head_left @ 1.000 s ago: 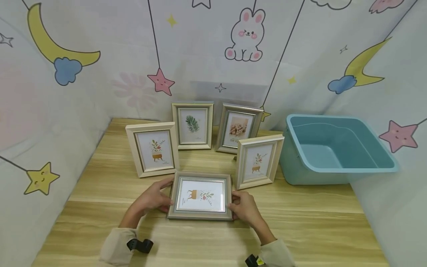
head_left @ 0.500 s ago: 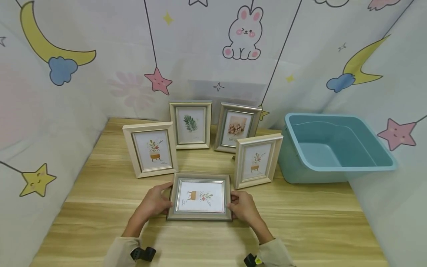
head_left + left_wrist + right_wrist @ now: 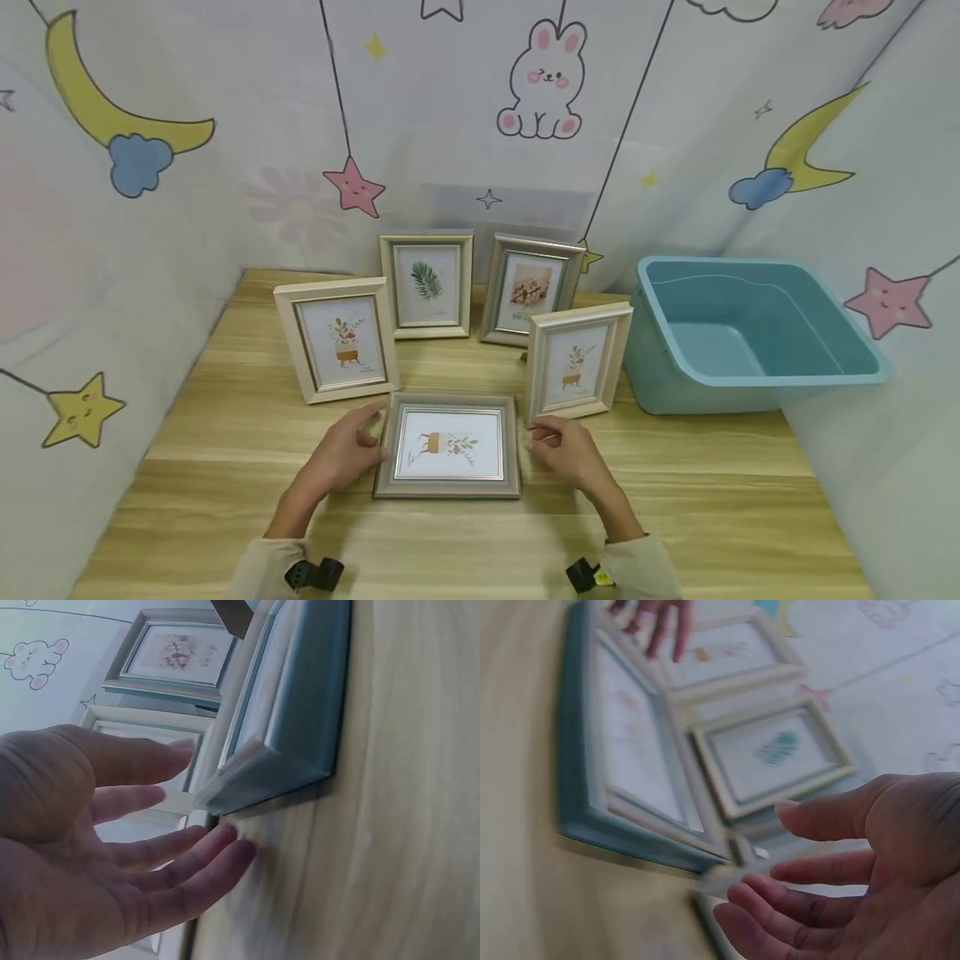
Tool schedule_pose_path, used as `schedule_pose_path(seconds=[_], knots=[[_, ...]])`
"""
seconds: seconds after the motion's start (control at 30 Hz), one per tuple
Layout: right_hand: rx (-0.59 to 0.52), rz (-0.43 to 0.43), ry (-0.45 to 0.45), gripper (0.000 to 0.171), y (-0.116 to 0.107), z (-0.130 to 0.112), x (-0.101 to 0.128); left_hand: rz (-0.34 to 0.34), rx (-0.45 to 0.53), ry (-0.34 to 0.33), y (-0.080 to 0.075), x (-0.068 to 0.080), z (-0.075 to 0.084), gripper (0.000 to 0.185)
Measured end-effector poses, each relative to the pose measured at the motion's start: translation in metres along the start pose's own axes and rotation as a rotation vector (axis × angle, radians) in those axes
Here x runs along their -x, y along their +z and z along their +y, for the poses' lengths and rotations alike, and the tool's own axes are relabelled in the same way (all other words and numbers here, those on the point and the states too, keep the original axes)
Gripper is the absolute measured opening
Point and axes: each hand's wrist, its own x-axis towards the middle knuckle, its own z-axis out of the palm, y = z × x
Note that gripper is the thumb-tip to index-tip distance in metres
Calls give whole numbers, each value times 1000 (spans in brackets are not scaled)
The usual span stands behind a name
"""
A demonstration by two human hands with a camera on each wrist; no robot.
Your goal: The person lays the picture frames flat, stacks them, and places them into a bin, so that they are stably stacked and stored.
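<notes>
A silver-brown picture frame (image 3: 448,492) lies flat on the table, its potted-plant print turned sideways. My left hand (image 3: 345,450) is at its left edge, fingers spread and relaxed. In the left wrist view, thumb and fingers (image 3: 135,761) stand just off the frame's corner (image 3: 277,769) and grip nothing. To the right of the frame, my right hand (image 3: 572,454) is apart from it, near the foot of a cream frame (image 3: 579,362). The right wrist view shows its loosely bent fingers (image 3: 780,911) holding nothing, with the lying frame (image 3: 574,750) beyond.
Upright behind stand a cream frame (image 3: 337,342) at left, a leaf-print frame (image 3: 426,283) and a brownish blossom-print frame (image 3: 528,287). A blue plastic tub (image 3: 750,333) sits at the right edge of the wooden table (image 3: 712,500). A patterned cloth (image 3: 450,108) hangs behind.
Both hands were holding the lying frame by its sides. The right hand has let go and moved off to the right; the left fingers have loosened. The frame stays flat on the table.
</notes>
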Motion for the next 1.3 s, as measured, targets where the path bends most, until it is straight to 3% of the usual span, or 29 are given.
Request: schedule_pose_path(seconds=[0.1, 0.17, 0.37, 0.47, 0.57, 0.73, 0.87, 1.0, 1.3], knots=[[-15, 49, -48, 38, -30, -10, 2, 95, -5, 92, -1, -3, 6, 65], [-3, 118, -113, 39, -51, -19, 2, 116, 32, 159, 0, -8, 14, 66], [151, 405, -342, 33, -97, -45, -6, 72, 295, 260, 22, -28, 48, 65], [199, 445, -408, 30, -112, -56, -16, 30, 435, 277, 40, -39, 65, 63], [245, 409, -425, 31, -124, -65, -26, -12, 521, 276, 59, -50, 81, 62], [345, 317, -377, 35, -139, -70, -42, -31, 589, 263, 87, -70, 103, 62], [415, 259, -340, 35, -149, -69, -52, -41, 622, 195, 105, -83, 115, 62], [454, 194, -301, 36, -155, -65, -62, -40, 640, 111, 121, -91, 119, 61], [476, 71, -272, 32, -169, -57, -79, -90, 670, 22, 139, -99, 117, 51]])
